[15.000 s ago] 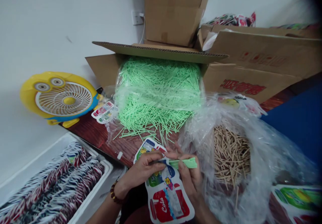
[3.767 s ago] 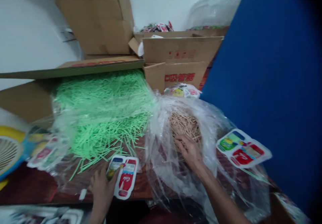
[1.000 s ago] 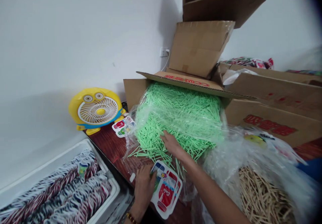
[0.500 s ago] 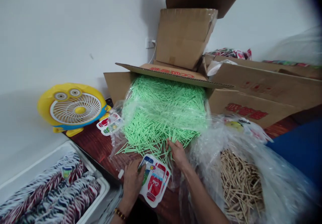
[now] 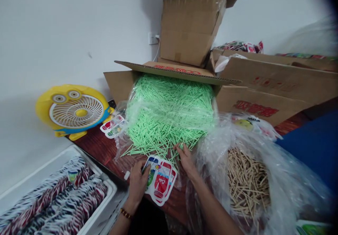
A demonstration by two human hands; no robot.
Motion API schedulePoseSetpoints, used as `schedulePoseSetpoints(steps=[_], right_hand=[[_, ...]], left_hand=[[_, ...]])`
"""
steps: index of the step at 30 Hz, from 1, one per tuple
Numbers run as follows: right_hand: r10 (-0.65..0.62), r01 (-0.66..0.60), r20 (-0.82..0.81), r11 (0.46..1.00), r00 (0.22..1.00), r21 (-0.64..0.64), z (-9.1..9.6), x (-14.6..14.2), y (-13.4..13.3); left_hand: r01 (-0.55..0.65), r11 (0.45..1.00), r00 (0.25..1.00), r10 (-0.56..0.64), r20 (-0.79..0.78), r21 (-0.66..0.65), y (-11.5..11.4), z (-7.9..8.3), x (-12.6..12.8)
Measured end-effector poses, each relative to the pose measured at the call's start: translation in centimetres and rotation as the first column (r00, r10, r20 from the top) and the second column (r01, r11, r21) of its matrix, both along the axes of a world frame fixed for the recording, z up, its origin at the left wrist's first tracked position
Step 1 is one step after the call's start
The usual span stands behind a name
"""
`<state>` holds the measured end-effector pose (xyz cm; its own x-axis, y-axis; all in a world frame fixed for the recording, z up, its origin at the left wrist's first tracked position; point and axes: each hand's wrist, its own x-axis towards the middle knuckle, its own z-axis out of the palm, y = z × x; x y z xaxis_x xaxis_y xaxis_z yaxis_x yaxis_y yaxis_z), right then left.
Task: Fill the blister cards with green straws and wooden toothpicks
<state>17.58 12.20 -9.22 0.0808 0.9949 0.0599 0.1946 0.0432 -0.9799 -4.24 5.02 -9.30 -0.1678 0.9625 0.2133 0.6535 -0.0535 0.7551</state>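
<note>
My left hand [image 5: 138,180] rests on the edge of a printed drink-shaped packet [image 5: 160,180] lying on the dark red table [image 5: 101,150], fingers curled over its left side. My right hand [image 5: 186,157] reaches into the near edge of the heap of green sticks [image 5: 169,111] that spills from a clear plastic bag inside an open cardboard box [image 5: 171,71]. Its fingers are pinched together on several green sticks.
A clear bag of tan wooden sticks [image 5: 246,182] sits at my right. A yellow desk fan [image 5: 72,110] stands at the left by the wall, loose packets [image 5: 112,125] beside it. A white tray [image 5: 104,206] of striped packets lies lower left. More cartons [image 5: 264,87] behind.
My right hand has pulled back from deep in the green heap to its near edge, closing on some sticks. My left hand stays on the packet. The view has tilted slightly.
</note>
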Motion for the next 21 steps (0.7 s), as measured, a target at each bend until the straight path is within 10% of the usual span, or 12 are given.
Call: schedulePoseSetpoints(steps=[11,21], right_hand=[[0.113,-0.134,0.318,0.99,0.942,0.046,2.3,2.7,1.1],[0.396,-0.443,0.748,0.884,0.533,-0.151,2.6,2.6,-1.0]], left_hand=[[-0.098,0.991,0.952,0.121,0.28,-0.093,-0.2,2.6,-1.8],[0.023,0.95,0.483,0.262,0.836,-0.311,-1.6,3.5,-1.4]])
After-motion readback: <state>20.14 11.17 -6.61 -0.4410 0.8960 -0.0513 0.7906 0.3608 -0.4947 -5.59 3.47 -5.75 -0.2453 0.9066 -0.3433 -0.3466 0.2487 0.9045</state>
